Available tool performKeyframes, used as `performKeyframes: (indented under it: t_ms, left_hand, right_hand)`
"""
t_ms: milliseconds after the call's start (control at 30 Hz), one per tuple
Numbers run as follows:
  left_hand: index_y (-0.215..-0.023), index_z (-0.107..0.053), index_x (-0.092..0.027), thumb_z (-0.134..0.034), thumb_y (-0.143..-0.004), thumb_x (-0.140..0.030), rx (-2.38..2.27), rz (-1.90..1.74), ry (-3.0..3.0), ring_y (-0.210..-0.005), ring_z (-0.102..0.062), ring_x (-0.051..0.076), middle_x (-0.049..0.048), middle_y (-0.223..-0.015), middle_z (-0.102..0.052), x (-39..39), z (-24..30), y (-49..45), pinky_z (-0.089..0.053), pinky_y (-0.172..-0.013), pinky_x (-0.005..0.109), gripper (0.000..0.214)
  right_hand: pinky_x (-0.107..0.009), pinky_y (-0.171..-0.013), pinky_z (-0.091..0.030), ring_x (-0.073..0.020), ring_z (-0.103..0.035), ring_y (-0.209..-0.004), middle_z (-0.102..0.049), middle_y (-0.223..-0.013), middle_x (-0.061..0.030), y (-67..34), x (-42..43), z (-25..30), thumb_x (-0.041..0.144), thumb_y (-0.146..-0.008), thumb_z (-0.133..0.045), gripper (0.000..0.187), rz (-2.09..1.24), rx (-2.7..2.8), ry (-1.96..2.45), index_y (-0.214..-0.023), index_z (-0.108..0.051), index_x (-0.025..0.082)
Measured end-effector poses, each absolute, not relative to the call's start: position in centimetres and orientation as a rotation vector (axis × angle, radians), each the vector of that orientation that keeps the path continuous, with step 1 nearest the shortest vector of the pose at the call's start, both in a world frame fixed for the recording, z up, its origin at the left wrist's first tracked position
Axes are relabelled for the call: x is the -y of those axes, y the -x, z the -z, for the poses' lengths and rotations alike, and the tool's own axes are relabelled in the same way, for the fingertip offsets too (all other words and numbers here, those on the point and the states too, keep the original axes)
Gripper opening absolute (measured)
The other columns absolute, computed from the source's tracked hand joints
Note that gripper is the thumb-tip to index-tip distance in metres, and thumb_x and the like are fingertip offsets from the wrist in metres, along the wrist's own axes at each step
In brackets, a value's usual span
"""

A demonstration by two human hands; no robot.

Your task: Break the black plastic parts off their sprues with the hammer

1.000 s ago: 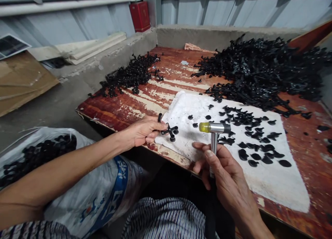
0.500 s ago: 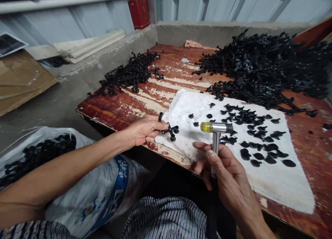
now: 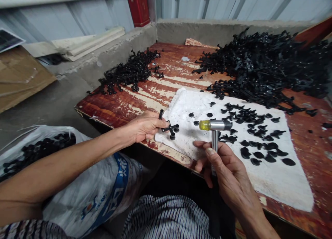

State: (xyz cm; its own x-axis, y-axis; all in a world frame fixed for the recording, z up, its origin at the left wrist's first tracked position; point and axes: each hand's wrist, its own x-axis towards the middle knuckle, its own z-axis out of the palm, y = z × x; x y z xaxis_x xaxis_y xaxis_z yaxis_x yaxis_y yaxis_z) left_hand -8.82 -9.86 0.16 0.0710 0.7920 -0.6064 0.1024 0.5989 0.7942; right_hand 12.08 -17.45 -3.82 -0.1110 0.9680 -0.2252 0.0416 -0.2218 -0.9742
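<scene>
Between the thumb and fingers of my left hand (image 3: 149, 126) is a black cross-shaped plastic part (image 3: 170, 128) with round feet, held at the near left edge of a white cloth (image 3: 186, 104). My right hand (image 3: 225, 166) grips a small mallet (image 3: 214, 133) by its handle, thumb along the shaft. The mallet has a yellow tip, a metal middle and a dark tip, and stands upright over the cloth. Loose black disc-shaped pieces with stems (image 3: 269, 158) lie scattered on the cloth to the right of the mallet.
A big heap of black parts (image 3: 259, 66) covers the table's back right. A smaller pile of black parts (image 3: 129, 71) lies at the left on the worn red tabletop (image 3: 103, 109). Below left stands a white sack (image 3: 98, 183) holding black parts. Concrete ledges (image 3: 186, 33) border the back.
Both hands keep nearly the same pose and hold the same things. The mallet head has shifted very slightly left and up.
</scene>
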Motion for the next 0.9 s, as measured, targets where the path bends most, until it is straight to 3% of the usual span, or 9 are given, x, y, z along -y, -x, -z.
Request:
performKeyframes:
  t_ms: [100, 167, 267, 367, 533, 700, 767, 900]
  left_hand:
    - [-0.062, -0.052, -0.012, -0.057, -0.080, -0.004, -1.476, -0.636, -0.810, -0.029, -0.021, -0.001, -0.0014, -0.049, -0.054, 10.1, -0.5, 8.4, -0.011, -0.029, 0.014, 0.021]
    - [-0.061, -0.051, -0.013, -0.057, -0.080, -0.004, -1.503, -0.660, -0.801, -0.030, -0.021, -0.001, -0.0031, -0.047, -0.050, 10.4, -0.6, 8.1, -0.011, -0.030, 0.015, 0.022]
    - [-0.062, -0.051, -0.014, -0.057, -0.081, -0.005, -1.519, -0.678, -0.790, -0.031, -0.019, 0.000, -0.0054, -0.047, -0.046, 10.9, -0.6, 7.7, -0.012, -0.030, 0.015, 0.022]
    - [-0.065, -0.052, -0.014, -0.058, -0.081, -0.007, -1.536, -0.691, -0.789, -0.032, -0.019, 0.000, -0.0062, -0.048, -0.044, 11.3, -0.6, 7.4, -0.014, -0.030, 0.015, 0.019]
    - [-0.066, -0.052, -0.015, -0.059, -0.080, -0.008, -1.581, -0.731, -0.804, -0.032, -0.021, 0.000, -0.0085, -0.045, -0.038, 11.5, -0.6, 7.2, -0.015, -0.031, 0.015, 0.017]
    - [-0.067, -0.054, -0.015, -0.058, -0.080, -0.007, -1.548, -0.760, -0.835, -0.032, -0.022, 0.001, -0.0083, -0.045, -0.037, 11.7, -0.5, 7.1, -0.014, -0.032, 0.015, 0.015]
    - [-0.069, -0.054, -0.014, -0.058, -0.080, -0.008, -1.545, -0.766, -0.822, -0.032, -0.021, 0.001, -0.0076, -0.046, -0.039, 11.8, -0.5, 7.1, -0.014, -0.032, 0.015, 0.014]
    - [-0.068, -0.051, -0.016, -0.059, -0.079, -0.009, -1.544, -0.783, -0.797, -0.033, -0.021, 0.001, -0.0078, -0.047, -0.039, 12.0, -0.3, 7.2, -0.013, -0.032, 0.016, 0.015]
  right_hand:
    - [-0.021, -0.033, -0.033, -0.0093, -0.041, -0.036, -0.055, -0.053, 0.0033, -12.1, 17.3, 3.5, 0.052, -0.089, -0.048, 0.038, -1.367, 1.319, 1.379, -0.102, -0.057, 0.018]
    - [-0.025, -0.043, -0.045, -0.0137, -0.053, -0.048, -0.057, -0.058, 0.0008, -12.2, 17.1, 3.3, 0.046, -0.090, -0.047, 0.034, -1.224, 1.466, 1.392, -0.105, -0.058, 0.017]
    - [-0.036, -0.073, -0.054, -0.0210, -0.065, -0.081, -0.067, -0.086, -0.0089, -12.2, 16.6, 3.1, 0.034, -0.092, -0.045, 0.036, -0.898, 1.736, 1.341, -0.121, -0.056, 0.015]
    - [-0.041, -0.084, -0.052, -0.0212, -0.066, -0.088, -0.067, -0.105, -0.0122, -12.2, 16.1, 3.1, 0.023, -0.092, -0.042, 0.043, -0.620, 1.927, 1.219, -0.135, -0.049, 0.016]
    - [-0.032, -0.070, -0.055, -0.0175, -0.064, -0.080, -0.066, -0.104, -0.0096, -12.0, 15.8, 2.7, 0.009, -0.090, -0.040, 0.055, -0.461, 2.050, 1.117, -0.143, -0.042, 0.023]
    - [-0.030, -0.053, -0.051, -0.0156, -0.056, -0.058, -0.060, -0.082, -0.0075, -12.3, 15.5, 2.1, 0.012, -0.089, -0.040, 0.053, -0.351, 2.229, 1.177, -0.141, -0.047, 0.017]
    - [-0.029, -0.055, -0.051, -0.0159, -0.056, -0.060, -0.059, -0.084, -0.0075, -12.4, 15.6, 1.8, 0.011, -0.089, -0.040, 0.055, -0.355, 2.230, 1.142, -0.142, -0.045, 0.020]
    - [-0.028, -0.055, -0.051, -0.0178, -0.058, -0.071, -0.060, -0.097, -0.0087, -12.5, 16.0, 1.5, 0.007, -0.088, -0.041, 0.069, -0.282, 2.137, 1.081, -0.152, -0.025, 0.030]
